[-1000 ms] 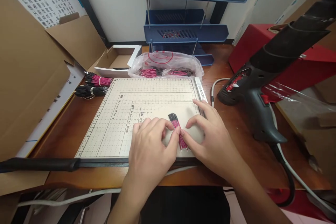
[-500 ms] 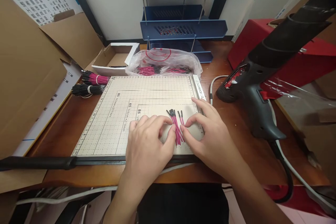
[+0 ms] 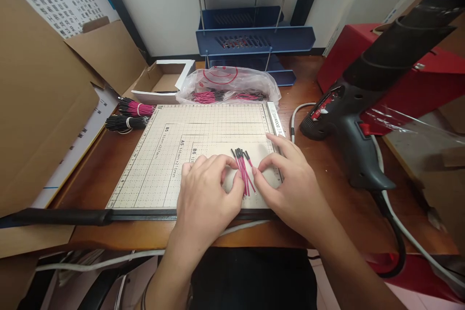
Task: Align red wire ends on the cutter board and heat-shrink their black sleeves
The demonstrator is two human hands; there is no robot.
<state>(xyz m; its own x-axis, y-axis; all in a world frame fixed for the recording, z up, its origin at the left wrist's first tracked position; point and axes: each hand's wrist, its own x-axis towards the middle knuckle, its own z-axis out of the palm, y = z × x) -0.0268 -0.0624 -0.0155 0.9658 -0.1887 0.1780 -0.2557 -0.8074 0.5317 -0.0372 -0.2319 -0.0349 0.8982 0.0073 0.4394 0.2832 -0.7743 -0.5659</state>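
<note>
Several short pink wires with black ends (image 3: 242, 169) lie in a loose bunch on the gridded board of a paper cutter (image 3: 203, 131). My left hand (image 3: 209, 198) rests on the board just left of the bunch, thumb and forefinger touching the wires. On the other side my right hand (image 3: 288, 181) presses its fingertips against the bunch's right edge. Neither hand has the wires lifted; they stay flat on the board between the fingertips.
A black heat gun (image 3: 348, 116) with a white cord stands at the right before a red box (image 3: 366, 53). Behind the board lie a clear bag of wires (image 3: 228, 85), two tied wire bundles (image 3: 127, 115), cardboard boxes (image 3: 39, 101) and blue trays (image 3: 254, 38). The cutter's black handle (image 3: 54, 216) runs along the front.
The tight bunch of wires has been spread a little, one or two now lying apart at the right. Both hands have shifted slightly with the fingertips still on the wires.
</note>
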